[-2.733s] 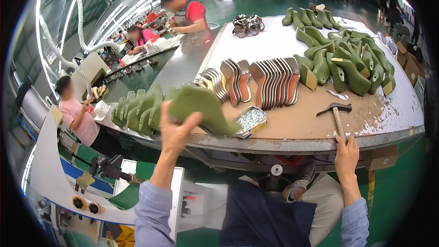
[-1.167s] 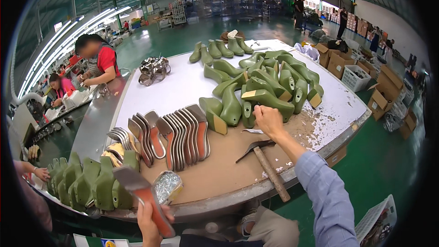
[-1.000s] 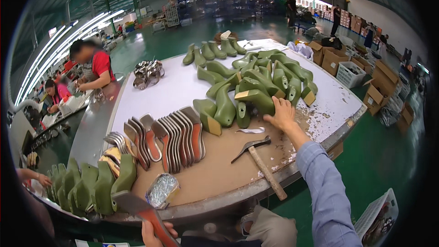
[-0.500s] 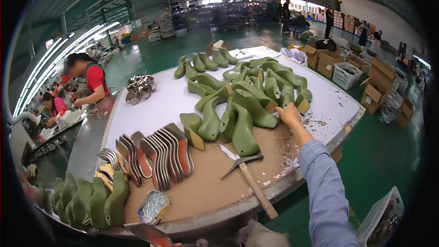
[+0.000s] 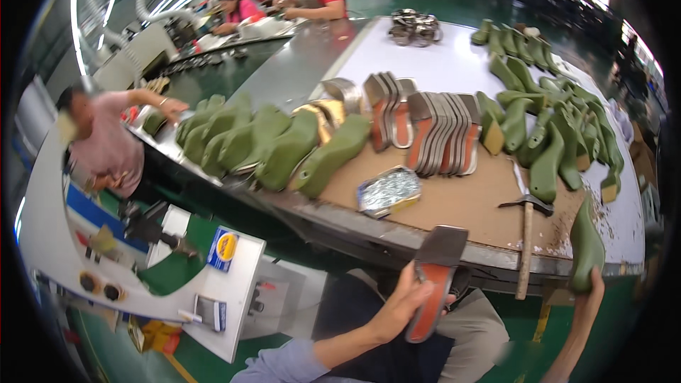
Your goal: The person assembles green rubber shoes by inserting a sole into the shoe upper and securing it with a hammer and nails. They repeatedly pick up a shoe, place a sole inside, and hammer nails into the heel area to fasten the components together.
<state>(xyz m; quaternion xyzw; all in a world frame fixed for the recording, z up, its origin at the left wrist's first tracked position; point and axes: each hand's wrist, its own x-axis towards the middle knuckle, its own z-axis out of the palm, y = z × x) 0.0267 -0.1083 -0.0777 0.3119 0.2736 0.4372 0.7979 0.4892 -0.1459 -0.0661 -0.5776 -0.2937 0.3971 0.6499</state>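
Since half a second ago the green shoe last point(image 5: 587, 245) has come off the pile to the table point(image 5: 454, 202) edge at lower right, right hand point(image 5: 590, 291) gripping its base — smooth, rigid, probably weighty — while the left hand point(image 5: 401, 305) clasps a stiff, thin orange-faced insole board point(image 5: 434, 284) at lower centre.

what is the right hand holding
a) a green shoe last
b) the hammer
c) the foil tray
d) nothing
a: the right hand grips a green shoe last at the table edge, while the hammer lies untouched on the brown board beside it.
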